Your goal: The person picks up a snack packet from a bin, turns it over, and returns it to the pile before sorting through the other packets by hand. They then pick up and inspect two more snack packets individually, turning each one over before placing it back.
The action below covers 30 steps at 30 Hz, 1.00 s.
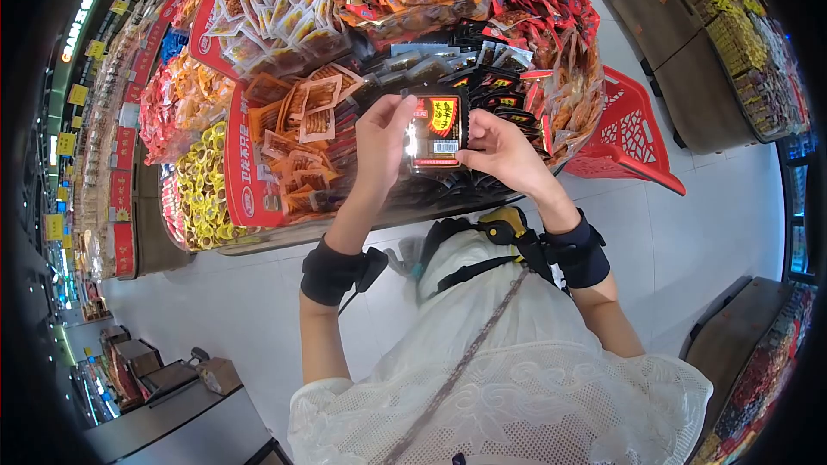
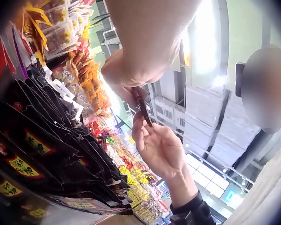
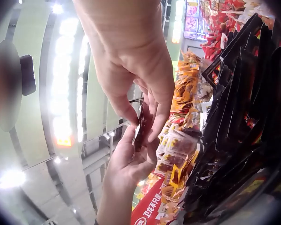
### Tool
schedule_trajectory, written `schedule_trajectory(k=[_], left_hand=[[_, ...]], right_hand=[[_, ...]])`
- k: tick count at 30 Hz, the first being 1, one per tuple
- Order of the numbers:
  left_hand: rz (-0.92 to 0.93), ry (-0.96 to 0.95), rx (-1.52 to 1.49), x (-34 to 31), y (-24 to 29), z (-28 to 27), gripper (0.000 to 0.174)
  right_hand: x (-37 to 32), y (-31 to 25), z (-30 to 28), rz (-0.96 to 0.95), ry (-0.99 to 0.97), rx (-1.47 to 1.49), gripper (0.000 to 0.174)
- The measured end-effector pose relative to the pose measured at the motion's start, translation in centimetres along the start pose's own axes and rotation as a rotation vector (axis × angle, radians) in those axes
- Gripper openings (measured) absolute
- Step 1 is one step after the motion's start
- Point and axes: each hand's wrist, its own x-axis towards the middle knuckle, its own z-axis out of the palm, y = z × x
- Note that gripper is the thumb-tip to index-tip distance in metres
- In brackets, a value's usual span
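Observation:
A small black packet (image 1: 437,131) with a yellow and red label and a barcode is held upright over the snack display in the head view. My left hand (image 1: 379,142) pinches its left edge, and my right hand (image 1: 508,153) pinches its right edge. Both wrist views show the packet edge-on, thin and dark, between the fingers of my left hand (image 2: 145,56) and my right hand (image 3: 131,70). Below and behind it lie similar black packets (image 1: 500,86) in a pile.
Orange snack packets (image 1: 319,108) and yellow ones (image 1: 204,189) fill the display, which has a red printed border (image 1: 250,164). A red plastic basket (image 1: 629,125) stands at its right. Dark-sided shelves (image 1: 680,60) are further right, and a counter (image 1: 189,413) is at lower left.

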Motion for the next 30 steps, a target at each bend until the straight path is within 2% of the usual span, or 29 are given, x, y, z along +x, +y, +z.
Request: schedule_trajectory(k=[6,12,18,21,24,30], left_hand=[[0.079,0.017,-0.059,-0.18,0.04,0.74,0.014],[-0.045,-0.031,-0.031,-0.37,0.73,0.11,0.014],[-0.011,-0.05,-0.062,-0.18,0.5,0.5,0.015],[-0.063,-0.064,-0.096,-0.27,0.85,0.81,0.009],[-0.088,-0.074,-0.108,-0.02,0.26,0.31,0.018],[-0.102,-0.078,-0.092,-0.02,0.21,0.12,0.019]], right_hand=[[0.1,0.0,0.6,-0.027,-0.033,0.202,0.038],[0.12,-0.26,0.2,-0.042,-0.033,0.152,0.043],[0.15,-0.54,0.17,-0.037,-0.031,0.152,0.04],[0.15,-0.47,0.04,-0.047,-0.023,0.154,0.039],[0.19,-0.4,-0.19,-0.029,-0.025,0.098,0.042],[0.39,-0.14,-0.15,-0.044,-0.025,0.166,0.041]])
